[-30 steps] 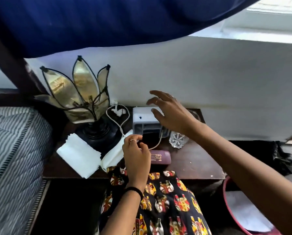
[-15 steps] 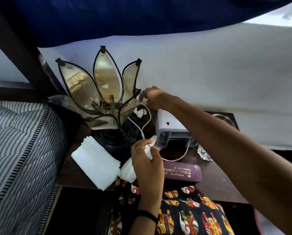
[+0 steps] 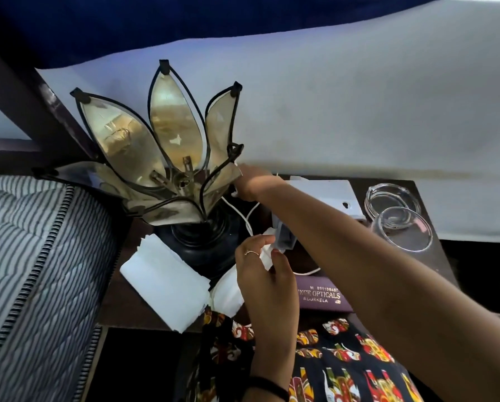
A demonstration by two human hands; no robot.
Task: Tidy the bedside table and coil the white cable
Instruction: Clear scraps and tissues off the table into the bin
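The white cable (image 3: pixel 246 220) runs across the dark bedside table (image 3: pixel 439 256) between my two hands. My right hand (image 3: pixel 250 182) reaches behind the petal lamp (image 3: pixel 167 158) and grips the cable's far end, with the fingers partly hidden by a petal. My left hand (image 3: pixel 262 274) is in front of the lamp base (image 3: pixel 202 245) and pinches a small white piece at the cable's near end. Another loop of cable (image 3: pixel 309 272) lies under my right forearm. A white box device (image 3: pixel 321 192) stands behind it.
A folded white cloth (image 3: pixel 164 282) and a white mask-like piece (image 3: pixel 225 294) lie at the table's front left. A purple spectacle case (image 3: pixel 321 298) sits at the front. Two glass ashtrays (image 3: pixel 401 224) stand at the right. The striped bedding (image 3: pixel 25 256) is close on the left.
My right hand has moved from above the white box leftward to the cable end behind the lamp. My left hand has lifted the cable's near end slightly. The view has moved closer.
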